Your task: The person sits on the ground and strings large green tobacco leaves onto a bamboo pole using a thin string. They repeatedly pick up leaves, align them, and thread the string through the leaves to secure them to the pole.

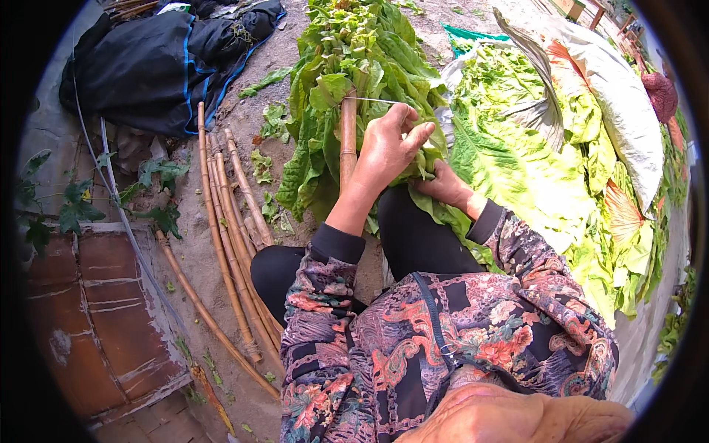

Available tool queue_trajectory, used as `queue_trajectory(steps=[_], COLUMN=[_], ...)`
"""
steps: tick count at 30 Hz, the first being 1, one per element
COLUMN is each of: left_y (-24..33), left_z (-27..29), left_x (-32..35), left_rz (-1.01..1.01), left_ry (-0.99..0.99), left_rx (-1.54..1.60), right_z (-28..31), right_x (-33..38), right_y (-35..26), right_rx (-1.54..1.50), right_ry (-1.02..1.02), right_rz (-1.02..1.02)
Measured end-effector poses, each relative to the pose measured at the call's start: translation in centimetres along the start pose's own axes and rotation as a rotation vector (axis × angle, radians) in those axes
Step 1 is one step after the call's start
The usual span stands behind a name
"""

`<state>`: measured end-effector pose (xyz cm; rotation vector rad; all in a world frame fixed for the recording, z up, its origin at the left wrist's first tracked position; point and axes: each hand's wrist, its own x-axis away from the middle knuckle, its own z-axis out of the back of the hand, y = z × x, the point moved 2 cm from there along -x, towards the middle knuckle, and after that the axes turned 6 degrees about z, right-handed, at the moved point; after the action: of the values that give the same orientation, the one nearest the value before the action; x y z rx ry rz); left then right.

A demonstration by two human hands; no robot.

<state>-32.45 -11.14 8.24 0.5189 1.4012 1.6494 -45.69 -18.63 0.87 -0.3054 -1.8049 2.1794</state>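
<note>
A bamboo pole point(348, 144) points away from me between my knees. Large broad green leaves point(395, 55) hang in a thick bunch along its far part. My left hand point(391, 144) is closed just right of the pole, pinching a thin white string point(373, 100) that runs taut to the pole beside the leaves. Lower and to the right, my right hand point(445, 184) is closed around the stem end of green leaves point(461, 232) that droop over my right thigh. Its fingertips are partly hidden by the leaves.
To the right lies a big heap of loose leaves point(517, 177), partly under a pale sheet point(613, 96). Several bamboo poles point(229, 229) rest on the sandy ground at left. Beyond them are a black cloth with blue edging point(140, 66) and a brown panelled board point(111, 310).
</note>
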Motion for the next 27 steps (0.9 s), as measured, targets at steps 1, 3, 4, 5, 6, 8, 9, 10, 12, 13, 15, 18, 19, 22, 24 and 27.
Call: queue_trajectory(steps=[1, 3, 4, 5, 6, 8, 9, 10, 12, 13, 15, 18, 19, 22, 24, 27], left_y=[2.4, 3.2, 4.4, 4.5, 4.6, 4.4, 3.2, 4.2, 4.2, 3.9, -0.5, -10.6, -13.3, -21.6, -23.5, -23.0], left_z=[1.1, 3.3, 3.5, 2.5, 1.2, -1.6, -1.5, -1.6, 0.1, 1.7, 8.7, 13.4, 12.3, 13.6, 13.3, 16.9], left_x=[0.3, 0.2, 0.4, 0.6, 1.0, 1.0, 0.1, -1.6, -5.5, -7.9, -10.9, -10.5, -8.3, -2.3, -0.4, 1.1], left_rz=[-0.114, -0.322, -0.27, -0.277, -0.274, -0.27, -0.238, -0.352, -0.36, -0.277, -0.137, 0.354, 0.575, 0.791, 0.819, 0.888], left_ry=[0.125, 0.347, 0.272, 0.173, 0.076, -0.132, -0.178, -0.053, 0.118, 0.166, 0.304, 0.103, 0.037, 0.261, 0.273, 0.309], left_rx=[-0.311, -0.568, -0.646, -0.699, -0.763, -0.964, -1.003, -0.954, -0.861, -0.8, -0.923, -0.429, -0.123, 0.339, 0.487, 0.474], right_z=[-0.1, 1.5, 4.3, 6.4, 7.1, 5.8, 3.2, 3.4, 2.7, 3.1, 1.8, 1.3, 0.5, -1.6, -0.1, -2.2], right_x=[0.3, -1.3, -3.2, -5.1, -7.0, -11.2, -13.4, -12.9, -14.0, -14.6, -14.8, -16.3, -16.1, -17.4, -16.1, -13.6], right_y=[0.0, -0.5, 0.9, 0.9, -1.1, -4.3, -6.5, -5.8, -1.7, -0.6, -1.2, 2.0, 2.2, 4.2, 3.2, 2.5], right_rx=[0.168, 0.295, 0.221, 0.302, 0.431, 0.796, 1.102, 1.15, 1.056, 0.956, 1.184, -0.008, -0.166, -0.313, 0.373, 1.031], right_ry=[0.043, 0.261, 0.266, 0.367, 0.407, 0.414, 0.255, 0.352, 0.336, 0.245, -0.058, 0.2, 0.243, 0.353, 0.484, 0.598], right_rz=[0.128, 0.36, 0.32, 0.474, 0.51, 0.316, 0.199, 0.557, 0.799, 0.672, 0.416, 0.405, 0.371, 0.237, 0.31, 0.463])
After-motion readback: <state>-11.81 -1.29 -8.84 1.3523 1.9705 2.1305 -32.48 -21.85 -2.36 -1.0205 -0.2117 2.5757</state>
